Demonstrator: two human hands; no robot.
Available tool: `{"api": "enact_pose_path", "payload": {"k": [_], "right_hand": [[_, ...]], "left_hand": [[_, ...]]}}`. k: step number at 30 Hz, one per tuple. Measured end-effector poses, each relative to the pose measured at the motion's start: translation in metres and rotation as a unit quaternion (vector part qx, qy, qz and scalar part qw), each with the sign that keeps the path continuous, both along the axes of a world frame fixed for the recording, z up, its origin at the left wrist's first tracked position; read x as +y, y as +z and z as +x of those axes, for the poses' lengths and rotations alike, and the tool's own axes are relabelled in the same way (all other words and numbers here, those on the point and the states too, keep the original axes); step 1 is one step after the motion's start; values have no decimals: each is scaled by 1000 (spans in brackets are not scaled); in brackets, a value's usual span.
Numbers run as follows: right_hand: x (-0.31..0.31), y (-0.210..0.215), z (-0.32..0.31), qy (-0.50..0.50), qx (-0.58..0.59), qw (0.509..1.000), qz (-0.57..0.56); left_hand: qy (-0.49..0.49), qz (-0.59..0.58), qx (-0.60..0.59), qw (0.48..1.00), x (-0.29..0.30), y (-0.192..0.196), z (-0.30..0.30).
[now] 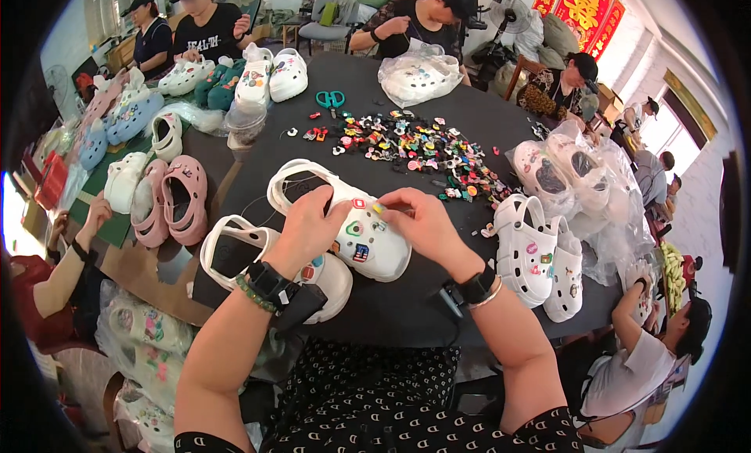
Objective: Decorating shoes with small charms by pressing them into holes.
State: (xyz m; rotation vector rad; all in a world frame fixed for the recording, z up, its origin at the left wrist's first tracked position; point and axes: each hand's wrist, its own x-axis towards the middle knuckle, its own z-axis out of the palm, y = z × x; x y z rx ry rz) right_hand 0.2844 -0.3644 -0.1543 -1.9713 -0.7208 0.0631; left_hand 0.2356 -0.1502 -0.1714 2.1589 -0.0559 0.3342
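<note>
A white clog (389, 256) with several colourful charms on its upper lies on the dark table in front of me, toe toward me. My left hand (311, 230) grips its upper near the opening, thumb on top. My right hand (426, 224) pinches a small yellow charm (379, 207) against the holes on the clog's top. Another white clog (335, 287) with charms lies at the left, partly under my left wrist. A heap of loose charms (415, 144) spreads over the table just beyond my hands.
Teal scissors (330, 99) lie behind the heap. A white clog pair (526, 253) stands at right, with bagged clogs (583, 167) behind. Pink clogs (185, 203) and a clear tub (246, 123) stand at left. A bagged white clog (421, 76) lies at the far side. Several people sit around.
</note>
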Motion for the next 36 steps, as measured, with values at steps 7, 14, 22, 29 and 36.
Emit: {"api": "enact_pose_path", "payload": {"k": [7,14,22,29,36], "right_hand": [[-6,-8,15,1,187,981,47],[-3,-9,17,-8,193,980,37],[11,-1,5,-32,-87,996,-19],[5,-4,7,3,-204,977,-60],[2,-6,5,2,-112,993,-29]], "left_hand": [[-2,-4,1,1000,-1,3,0],[1,-8,-1,1000,1,-5,4],[3,1,24,1000,-1,5,2],[-6,-4,-10,1000,0,-3,4],[-4,-19,-14,1000,0,-5,4]]}}
